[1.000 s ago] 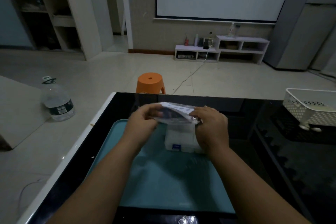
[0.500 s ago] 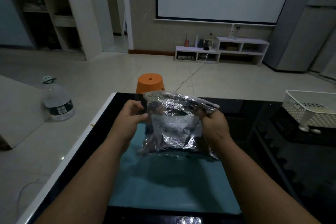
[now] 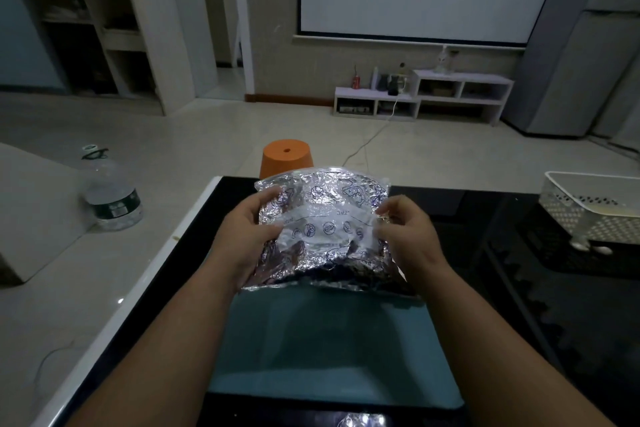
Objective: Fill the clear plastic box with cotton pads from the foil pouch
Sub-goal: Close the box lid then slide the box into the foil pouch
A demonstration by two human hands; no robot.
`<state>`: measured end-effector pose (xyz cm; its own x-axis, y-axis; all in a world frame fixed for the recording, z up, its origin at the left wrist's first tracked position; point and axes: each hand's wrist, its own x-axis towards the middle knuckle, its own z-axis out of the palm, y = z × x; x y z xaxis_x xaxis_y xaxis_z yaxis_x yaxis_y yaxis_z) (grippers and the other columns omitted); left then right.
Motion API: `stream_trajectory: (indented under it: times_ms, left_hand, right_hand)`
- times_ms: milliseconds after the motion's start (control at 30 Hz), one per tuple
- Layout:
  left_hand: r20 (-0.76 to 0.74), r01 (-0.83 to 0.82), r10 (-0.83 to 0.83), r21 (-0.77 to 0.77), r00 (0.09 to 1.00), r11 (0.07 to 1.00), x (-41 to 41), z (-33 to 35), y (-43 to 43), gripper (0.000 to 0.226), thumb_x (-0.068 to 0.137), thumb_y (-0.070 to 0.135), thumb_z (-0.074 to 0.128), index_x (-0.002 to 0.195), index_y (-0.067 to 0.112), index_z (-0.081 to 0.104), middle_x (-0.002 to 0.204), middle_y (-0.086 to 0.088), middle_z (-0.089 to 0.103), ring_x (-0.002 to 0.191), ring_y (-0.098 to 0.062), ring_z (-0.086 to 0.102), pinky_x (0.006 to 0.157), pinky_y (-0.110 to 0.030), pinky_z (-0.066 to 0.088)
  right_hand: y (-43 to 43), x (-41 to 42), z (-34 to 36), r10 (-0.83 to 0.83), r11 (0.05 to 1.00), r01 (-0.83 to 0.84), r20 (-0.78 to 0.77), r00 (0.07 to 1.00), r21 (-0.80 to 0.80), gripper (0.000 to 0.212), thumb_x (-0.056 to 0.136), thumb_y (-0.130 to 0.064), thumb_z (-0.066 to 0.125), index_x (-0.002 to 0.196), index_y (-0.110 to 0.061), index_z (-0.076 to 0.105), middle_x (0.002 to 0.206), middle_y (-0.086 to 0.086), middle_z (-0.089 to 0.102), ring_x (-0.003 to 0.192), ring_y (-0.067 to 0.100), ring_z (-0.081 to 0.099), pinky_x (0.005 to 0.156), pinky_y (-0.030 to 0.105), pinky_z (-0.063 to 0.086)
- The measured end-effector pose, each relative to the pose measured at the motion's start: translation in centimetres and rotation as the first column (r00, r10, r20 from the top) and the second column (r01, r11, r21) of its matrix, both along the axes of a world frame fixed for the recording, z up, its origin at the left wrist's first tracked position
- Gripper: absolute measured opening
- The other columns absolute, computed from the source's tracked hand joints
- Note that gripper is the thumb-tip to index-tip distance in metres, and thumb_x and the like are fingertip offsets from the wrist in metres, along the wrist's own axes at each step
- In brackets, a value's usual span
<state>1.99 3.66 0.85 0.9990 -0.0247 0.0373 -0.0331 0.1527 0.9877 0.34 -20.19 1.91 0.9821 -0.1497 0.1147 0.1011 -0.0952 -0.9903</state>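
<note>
Above the teal mat [image 3: 322,340] on the counter [image 3: 519,288], head view: left grip [image 3: 242,243] and right grip [image 3: 408,236] are each pinching a side edge of the foil pouch [image 3: 322,229], holding it upright, seal uppermost, likely for opening; the clear plastic box is not showing.

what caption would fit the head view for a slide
Left hand and right hand hold a crinkled silver foil pouch above a teal mat on a black table.

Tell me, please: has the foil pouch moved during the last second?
Yes. The foil pouch turned from flat to upright and rose: its top edge now overlaps the orange stool, which it stayed clear of before.
</note>
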Motion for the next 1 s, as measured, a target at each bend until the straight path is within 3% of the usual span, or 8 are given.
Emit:
stream_trajectory:
  times_ms: [100,167,233,333,433,633,767,1000]
  left_hand:
    - [-0.021,0.041,-0.041,-0.006,0.999,0.999,-0.2,0.2,0.2,0.067,0.086,-0.016,0.052,0.134,0.031,0.055,0.131,-0.008,0.056,0.081,-0.037,0.071,0.069,-0.046,0.058]
    - [-0.026,0.050,-0.050,0.002,0.998,0.999,-0.2,0.5,0.3,0.070,0.086,-0.019,0.050,0.135,0.031,0.053,0.131,-0.011,0.054,0.066,-0.029,0.070,0.051,-0.034,0.054]
    - [0.002,0.037,-0.037,0.025,0.999,0.999,-0.2,0.5,0.2,0.072,0.086,-0.019,0.051,0.136,0.033,0.051,0.134,-0.005,0.052,0.068,-0.024,0.070,0.049,-0.031,0.053]
    - [-0.008,0.068,-0.068,0.035,0.998,0.997,0.0,0.2,0.4,0.070,0.082,-0.015,0.059,0.133,0.032,0.051,0.133,-0.005,0.055,0.095,-0.025,0.071,0.073,-0.042,0.058]
    - [-0.081,0.132,-0.122,0.124,0.989,0.984,-0.3,0.1,0.5,0.053,0.083,-0.010,0.061,0.114,0.032,0.065,0.122,-0.014,0.062,0.086,-0.025,0.068,0.069,-0.036,0.055]
    - [0.013,0.008,-0.009,0.024,1.000,1.000,-0.1,0.2,0.3,0.059,0.084,-0.018,0.055,0.119,0.030,0.064,0.127,-0.001,0.057,0.064,-0.013,0.059,0.058,-0.022,0.051]
    - [0.027,-0.062,0.061,0.014,0.998,0.998,0.2,0.1,0.7,0.062,0.084,-0.017,0.056,0.117,0.035,0.064,0.124,-0.005,0.060,0.079,-0.025,0.058,0.077,-0.039,0.049]
    - [-0.074,0.112,-0.110,0.019,0.991,0.994,-0.4,0.5,0.7,0.071,0.076,-0.019,0.064,0.129,0.027,0.056,0.126,-0.001,0.056,0.084,-0.023,0.070,0.069,-0.025,0.056]
  right_hand:
    - [0.0,-0.3,0.4,0.047,0.999,-0.048,-0.049,0.998,-0.025,0.072,0.079,0.023,0.037,0.135,-0.018,0.055,0.122,0.009,0.055,0.056,0.016,0.062,0.046,0.026,0.046]
    - [0.1,-0.5,0.8,0.034,0.999,-0.034,-0.052,0.998,-0.001,0.075,0.082,0.022,0.032,0.141,-0.022,0.049,0.126,0.008,0.049,0.053,0.022,0.054,0.044,0.031,0.043]
    - [0.0,-0.4,0.7,0.021,1.000,-0.020,-0.058,0.998,0.005,0.076,0.083,0.022,0.031,0.141,-0.025,0.049,0.123,0.009,0.049,0.048,0.019,0.048,0.042,0.031,0.041]
    - [-0.3,-0.1,0.5,-0.008,1.000,0.009,-0.046,0.999,0.019,0.075,0.083,0.020,0.034,0.140,-0.025,0.051,0.131,0.017,0.051,0.050,0.016,0.051,0.043,0.028,0.042]
    - [-0.6,-0.1,0.6,-0.012,0.999,0.012,-0.002,1.000,0.040,0.071,0.084,0.018,0.042,0.139,-0.026,0.050,0.137,0.021,0.050,0.048,0.009,0.051,0.042,0.023,0.043]
    - [-0.9,0.3,0.3,0.121,0.970,-0.101,-0.080,0.989,0.220,0.057,0.088,-0.007,0.065,0.138,-0.030,0.050,0.137,0.009,0.049,0.110,0.027,0.060,0.074,0.033,0.059]
    - [-1.0,0.0,0.3,0.237,0.970,-0.218,-0.211,0.948,0.106,0.063,0.080,0.007,0.065,0.126,-0.032,0.051,0.119,0.010,0.064,0.097,0.033,0.068,0.067,0.034,0.055]
    - [-0.5,0.1,0.5,0.177,0.983,-0.166,-0.161,0.971,0.076,0.045,0.080,0.018,0.057,0.109,-0.017,0.062,0.115,0.014,0.058,0.083,0.025,0.061,0.062,0.031,0.049]
